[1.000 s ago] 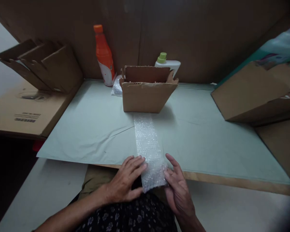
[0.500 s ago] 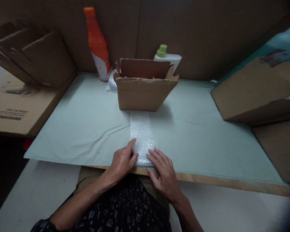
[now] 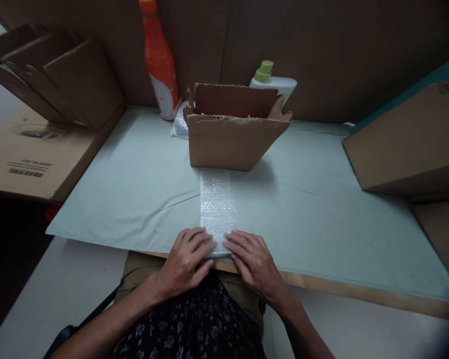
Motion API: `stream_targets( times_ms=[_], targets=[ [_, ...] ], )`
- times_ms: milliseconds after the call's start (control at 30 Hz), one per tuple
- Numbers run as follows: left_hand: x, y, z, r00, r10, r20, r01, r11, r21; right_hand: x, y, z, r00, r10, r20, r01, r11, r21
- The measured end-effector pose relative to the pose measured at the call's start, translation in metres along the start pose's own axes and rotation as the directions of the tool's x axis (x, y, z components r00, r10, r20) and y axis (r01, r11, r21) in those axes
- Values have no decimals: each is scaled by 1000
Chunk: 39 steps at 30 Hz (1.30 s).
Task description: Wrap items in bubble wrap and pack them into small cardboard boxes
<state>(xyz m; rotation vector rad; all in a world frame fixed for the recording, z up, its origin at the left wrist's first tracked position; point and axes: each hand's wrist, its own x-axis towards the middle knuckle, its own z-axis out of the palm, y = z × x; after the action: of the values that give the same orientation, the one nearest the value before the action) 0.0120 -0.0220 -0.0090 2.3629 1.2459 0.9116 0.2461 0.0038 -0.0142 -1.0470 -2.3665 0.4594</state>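
Beyond bubble wrap [image 3: 217, 204], cardboard box [image 3: 232, 139], bottles behind

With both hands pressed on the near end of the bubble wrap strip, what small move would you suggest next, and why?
Probably press along the near end once more, then let go. The left hand and right hand lie flat on the bubble wrap strip at the table edge, and its far end reaches the open cardboard box.

Overall light: dim, muted, with a cool greenish cast.
Brightest area: the pale desk [image 3: 322, 209] surface at centre.
Shadows: a soft one falls right of the open cardboard box [image 3: 232, 134]; the lower left corner is nearly black.
Sharpness: centre fairly clear; bubble wrap [image 3: 217, 204] texture readable.
Edges: wide-angle bending, corners darkened and smeared.
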Motion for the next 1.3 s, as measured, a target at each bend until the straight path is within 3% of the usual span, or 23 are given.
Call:
stream_targets(
  times_ms=[133,233,300,333,433,500,633,733,867,1000,1133,1233,1300],
  targets=[
    [5,-4,7,992,-121,-39,118,991,-64,6,-2,-5,992,120,30,-123,984,127],
    [12,-11,14,976,-207,-70,202,976,-77,6,-4,-4,967,178,-183,-169,983,68],
    [18,-16,18,968,-241,-77,235,969,-70,5,-6,-2,942,122,-312,-140,990,-35],
    [21,-18,20,965,-252,-72,248,967,-59,5,-7,0,944,79,-320,-111,990,-82],
    [24,-20,20,960,-272,-71,272,962,-8,5,-8,7,982,-8,-187,-23,987,-160],
    [22,-18,16,969,-227,-95,229,974,4,5,-6,10,991,-3,-134,-19,986,-163],
    [10,-14,4,997,-70,-24,68,995,-74,5,-4,10,989,92,-114,-89,995,35],
    [9,-16,3,992,-125,8,125,987,-106,5,-4,7,978,165,-127,-153,983,101],
    [23,-24,12,966,-258,-22,258,966,5,6,-3,10,958,121,-259,-139,989,-50],
    [28,-25,15,961,-263,-85,267,963,33,7,-1,15,985,62,-164,-82,990,-119],
    [16,-16,5,987,-152,-44,149,988,-49,8,-2,9,977,161,-138,-155,987,48],
    [9,-13,-1,983,-184,-28,180,979,-93,9,-4,4,966,256,-14,-250,952,177],
    [11,-14,-2,972,-233,-32,230,971,-71,9,-5,4,959,284,-19,-278,949,150]
  ],
)
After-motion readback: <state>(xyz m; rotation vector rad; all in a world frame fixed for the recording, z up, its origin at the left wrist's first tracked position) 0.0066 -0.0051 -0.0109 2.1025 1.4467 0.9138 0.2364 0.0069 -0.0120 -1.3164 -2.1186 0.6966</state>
